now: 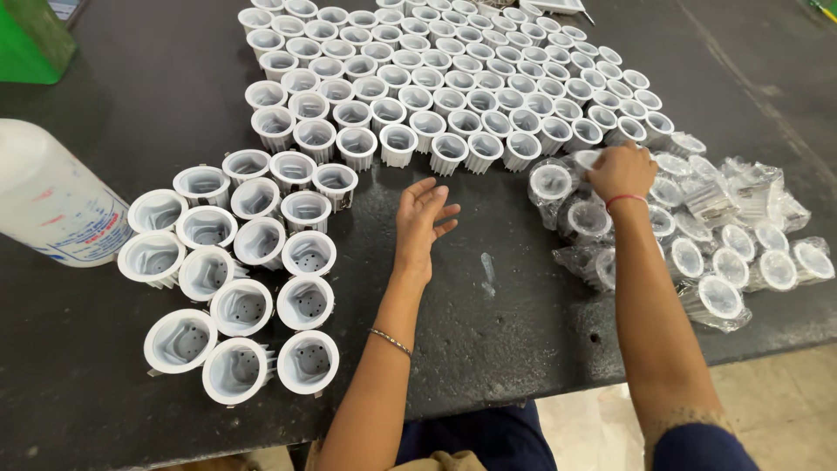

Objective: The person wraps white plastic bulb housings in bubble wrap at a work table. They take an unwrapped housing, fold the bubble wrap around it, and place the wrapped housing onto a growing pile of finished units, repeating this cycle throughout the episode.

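Forearms enter from the lower edge over a dark worktable (488, 349), the left wrist carrying a thin bracelet. Left hand (421, 220) rests near the table centre, palm up, fingers loosely spread and curled, holding nothing; a small scrap of clear plastic (487, 271) lies just to its right. To its left stands a loose cluster of white round lamp housings (241, 307), mouths upward, some with perforated bases. At the far left edge lies a white plastic bottle (52, 205) with a printed label. Right hand (621, 171), a red thread at the wrist, reaches into the pile of housings wrapped in clear plastic bags (724, 262), its fingers closed over one wrapped housing (586, 160) at the pile's upper left edge. Beyond both hands, unwrapped white housings stand in dense rows (436, 78) running to the table's far side. A green object (30, 39) occupies the far left corner.
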Tool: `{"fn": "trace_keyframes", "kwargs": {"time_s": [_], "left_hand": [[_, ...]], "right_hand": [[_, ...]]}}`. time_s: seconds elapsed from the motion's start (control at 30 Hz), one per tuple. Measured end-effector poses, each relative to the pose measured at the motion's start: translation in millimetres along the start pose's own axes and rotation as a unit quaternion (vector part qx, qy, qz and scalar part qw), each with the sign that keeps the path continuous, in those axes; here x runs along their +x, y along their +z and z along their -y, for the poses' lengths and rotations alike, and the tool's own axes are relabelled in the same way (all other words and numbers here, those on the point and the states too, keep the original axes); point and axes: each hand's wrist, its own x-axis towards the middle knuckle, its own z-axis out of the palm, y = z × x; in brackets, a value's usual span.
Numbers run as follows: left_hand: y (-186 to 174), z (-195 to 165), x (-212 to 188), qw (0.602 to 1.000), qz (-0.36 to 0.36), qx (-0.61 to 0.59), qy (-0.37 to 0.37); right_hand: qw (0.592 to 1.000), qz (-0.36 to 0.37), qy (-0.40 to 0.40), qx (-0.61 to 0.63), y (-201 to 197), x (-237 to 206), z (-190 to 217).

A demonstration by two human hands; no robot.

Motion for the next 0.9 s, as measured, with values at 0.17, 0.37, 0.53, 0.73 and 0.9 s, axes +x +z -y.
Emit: {"fn": "trace_keyframes", "kwargs": {"time_s": [0.17, 0.37, 0.53, 0.73, 0.9], "left_hand": [[0.2, 2.8, -0.6, 1.0, 0.008, 0.002, 0.001], [0.4, 4.7, 0.2, 1.0, 0.006, 0.011, 0.005], [-2.2, 3.2, 0.7, 0.999, 0.01, 0.035, 0.007], [-7.8, 4.4, 3.0, 0.999, 0.01, 0.046, 0.001], [-15.3, 5.2, 4.4, 0.998, 0.013, 0.06, -0.002]], "right_hand": [[0.999, 0.009, -0.022, -0.04, -8.2, -5.7, 3.6], [0.967, -0.108, -0.166, 0.159, -24.9, -9.9, 21.9], [0.976, 0.023, -0.122, 0.178, -1.1, -10.3, 37.3], [0.985, -0.067, -0.119, 0.105, 5.9, -14.5, 16.0], [0.95, -0.138, -0.158, 0.23, -39.6, -34.9, 2.1]]}}
